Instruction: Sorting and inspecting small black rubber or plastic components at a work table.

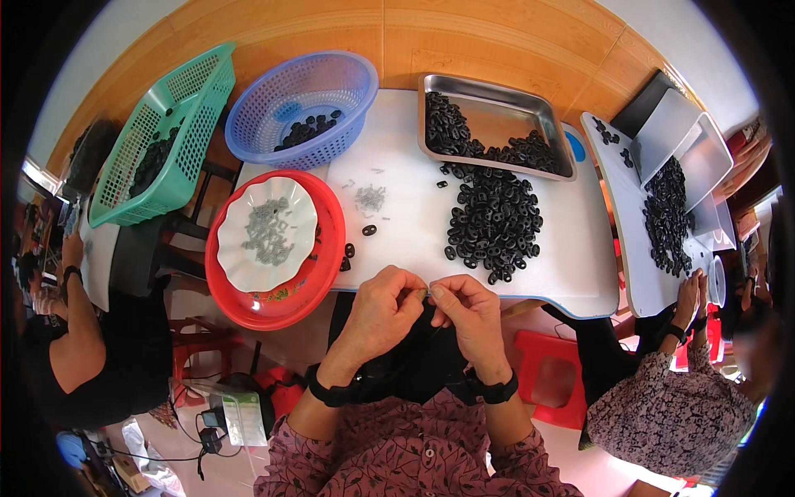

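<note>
Close together at the table's near edge, my left hand (pixel 383 308) and my right hand (pixel 470 308) each pinch thumb against fingers. Whatever sits between the fingertips is too small to make out. Just beyond them, a few black two-holed plastic pieces (pixel 369 230) lie loose on the white table (pixel 389 273). A large heap of the same black pieces (pixel 495 219) spreads farther right. To the left, small clear plastic bits (pixel 269 232) fill the middle of a white scalloped plate (pixel 234 263), which rests on a red tray (pixel 333 217). More clear bits (pixel 370 198) are scattered on the tabletop.
At the back stand a blue basket (pixel 356 124) and a metal tray (pixel 497 95), both with black pieces. A green basket (pixel 207 108) is at far left. Co-workers sit on both sides; the right one's hands (pixel 689 300) are at another table (pixel 642 282). Red stool (pixel 551 377) below.
</note>
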`<state>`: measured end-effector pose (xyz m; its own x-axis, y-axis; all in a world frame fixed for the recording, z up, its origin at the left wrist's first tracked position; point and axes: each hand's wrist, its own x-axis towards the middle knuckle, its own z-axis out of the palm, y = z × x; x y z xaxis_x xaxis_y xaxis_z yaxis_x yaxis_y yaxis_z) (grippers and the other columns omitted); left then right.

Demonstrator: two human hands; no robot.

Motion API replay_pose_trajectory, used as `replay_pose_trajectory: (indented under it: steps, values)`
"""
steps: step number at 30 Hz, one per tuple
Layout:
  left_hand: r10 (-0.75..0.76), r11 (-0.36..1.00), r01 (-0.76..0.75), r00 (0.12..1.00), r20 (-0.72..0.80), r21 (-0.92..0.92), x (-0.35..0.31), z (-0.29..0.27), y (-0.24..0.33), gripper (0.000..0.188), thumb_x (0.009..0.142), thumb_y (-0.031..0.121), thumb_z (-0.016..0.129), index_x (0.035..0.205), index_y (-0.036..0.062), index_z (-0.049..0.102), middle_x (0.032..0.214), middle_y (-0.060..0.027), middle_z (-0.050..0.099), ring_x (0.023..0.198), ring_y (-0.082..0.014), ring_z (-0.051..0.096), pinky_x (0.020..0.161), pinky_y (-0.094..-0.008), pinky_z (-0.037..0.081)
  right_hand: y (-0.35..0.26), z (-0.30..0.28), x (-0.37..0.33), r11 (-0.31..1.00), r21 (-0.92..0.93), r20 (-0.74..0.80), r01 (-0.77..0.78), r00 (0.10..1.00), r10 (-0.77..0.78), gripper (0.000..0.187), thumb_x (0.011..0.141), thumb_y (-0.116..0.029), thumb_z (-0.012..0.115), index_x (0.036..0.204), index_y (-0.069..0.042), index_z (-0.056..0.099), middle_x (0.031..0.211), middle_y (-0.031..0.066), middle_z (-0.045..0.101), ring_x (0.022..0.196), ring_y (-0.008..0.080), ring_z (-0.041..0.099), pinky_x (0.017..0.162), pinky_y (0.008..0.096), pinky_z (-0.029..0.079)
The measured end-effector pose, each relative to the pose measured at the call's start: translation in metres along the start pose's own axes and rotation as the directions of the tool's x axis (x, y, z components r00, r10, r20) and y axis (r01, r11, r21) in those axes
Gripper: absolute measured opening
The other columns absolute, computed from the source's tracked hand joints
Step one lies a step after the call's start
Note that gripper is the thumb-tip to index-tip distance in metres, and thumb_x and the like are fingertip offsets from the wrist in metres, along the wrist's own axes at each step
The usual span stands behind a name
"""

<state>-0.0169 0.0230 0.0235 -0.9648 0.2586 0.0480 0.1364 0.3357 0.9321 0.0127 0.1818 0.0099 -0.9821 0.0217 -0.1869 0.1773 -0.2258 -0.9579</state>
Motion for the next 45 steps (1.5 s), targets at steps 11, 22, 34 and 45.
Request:
replay_pose_trajectory:
  steps: [11,22,34,45]
  values:
    - [-0.021,0.962,0.054,0.992,0.124,-0.268,-0.003,0.005,-0.004,0.010,0.091,0.008,0.063,0.094,-0.0005,0.061,0.078,0.0006,0.061,0.066,-0.0022,0.052,0.057,-0.0186,0.043,0.000,-0.002,-0.003,1.000,0.019,-0.004,-0.002,1.000,0.002,0.017,0.094,-0.017,0.060,0.097,0.000,0.062,0.075,0.0000,0.061,0.059,0.0047,0.055,0.053,0.0175,0.041]
    - [-0.058,0.932,0.094,0.992,0.112,-0.350,-0.005,0.014,-0.007,0.016,0.096,0.017,0.056,0.091,0.0017,0.059,0.072,0.0026,0.056,0.058,-0.0020,0.049,0.050,-0.0178,0.040,-0.007,-0.003,-0.010,0.997,0.067,0.005,-0.025,1.000,0.025,0.015,0.093,-0.015,0.059,0.098,-0.001,0.061,0.082,0.0013,0.062,0.061,0.0052,0.055,0.056,0.0177,0.041]
    - [0.027,0.941,-0.036,0.999,-0.033,-0.336,-0.008,0.019,-0.011,0.015,0.096,0.014,0.055,0.088,0.0017,0.058,0.068,0.0029,0.054,0.057,-0.0023,0.048,0.051,-0.0182,0.039,0.001,-0.001,-0.012,0.997,0.071,-0.004,0.014,1.000,-0.014,0.022,0.096,-0.023,0.056,0.095,-0.002,0.060,0.078,0.0013,0.062,0.059,0.0061,0.056,0.054,0.0179,0.041]
    - [0.049,0.944,-0.065,0.997,-0.057,-0.324,-0.009,0.016,-0.003,0.006,0.090,0.005,0.060,0.087,-0.0005,0.059,0.077,-0.0019,0.057,0.065,-0.0054,0.050,0.057,-0.0212,0.043,0.001,-0.003,-0.012,0.997,0.078,0.032,-0.007,0.999,0.005,0.022,0.096,-0.024,0.056,0.095,-0.002,0.060,0.076,0.0014,0.060,0.058,0.0065,0.055,0.053,0.0185,0.041]
